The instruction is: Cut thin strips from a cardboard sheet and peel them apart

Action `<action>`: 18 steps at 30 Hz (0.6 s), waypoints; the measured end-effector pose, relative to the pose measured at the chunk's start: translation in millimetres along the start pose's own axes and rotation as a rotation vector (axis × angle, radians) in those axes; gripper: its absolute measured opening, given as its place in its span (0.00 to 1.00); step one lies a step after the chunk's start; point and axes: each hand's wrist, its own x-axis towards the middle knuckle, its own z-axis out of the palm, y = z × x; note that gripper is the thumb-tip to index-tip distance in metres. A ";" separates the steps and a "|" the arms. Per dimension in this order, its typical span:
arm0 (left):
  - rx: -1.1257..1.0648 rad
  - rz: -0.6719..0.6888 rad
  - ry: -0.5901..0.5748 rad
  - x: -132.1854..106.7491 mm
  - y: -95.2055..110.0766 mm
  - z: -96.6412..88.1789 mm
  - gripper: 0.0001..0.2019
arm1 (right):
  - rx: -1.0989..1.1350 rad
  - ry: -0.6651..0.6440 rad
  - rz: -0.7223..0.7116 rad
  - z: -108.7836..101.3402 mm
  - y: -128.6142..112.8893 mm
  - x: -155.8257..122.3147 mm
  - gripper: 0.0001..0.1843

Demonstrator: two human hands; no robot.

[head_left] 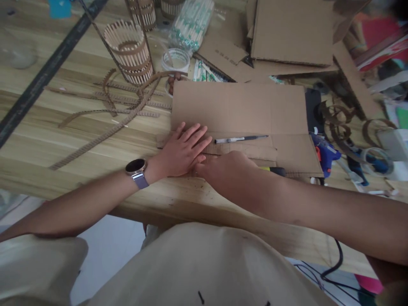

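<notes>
My left hand [183,151], with a watch on its wrist, lies flat on a brown cardboard sheet [236,106], fingers spread. Right beside it, at the sheet's front edge, my right hand [225,168] is closed, knuckles up. Whatever its fingers hold, if anything, is hidden beneath them. A narrow cardboard strip [251,151] lies along the sheet's near side, partly under my hands. Just beyond the right hand a pen [241,139] rests on the cardboard. A yellow and black object [277,171] shows from behind my right forearm.
Slatted baskets [132,55] and curled corrugated strips [124,121] stand and lie at the left. Behind are a tape roll [175,60], a bag of wrapped sticks [193,25] and more cardboard [293,32]. A blue glue gun [327,153] lies at the right.
</notes>
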 end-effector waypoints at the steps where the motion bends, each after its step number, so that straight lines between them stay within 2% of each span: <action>1: -0.008 -0.003 -0.006 0.0 -0.1 0.1 0.25 | 0.006 0.007 0.000 1.1 0.5 0.6 0.32; 10: 0.000 0.007 -0.019 -0.2 -2.1 0.0 0.27 | 0.022 -0.008 -0.005 9.2 9.1 -3.5 0.29; 14: 0.013 0.009 -0.018 -0.1 -1.9 -0.6 0.28 | 0.029 0.023 0.013 10.2 12.4 -7.5 0.27; 18: 0.048 0.020 -0.009 -0.2 -1.1 -1.8 0.27 | 0.003 -0.087 0.053 13.4 17.8 -11.8 0.24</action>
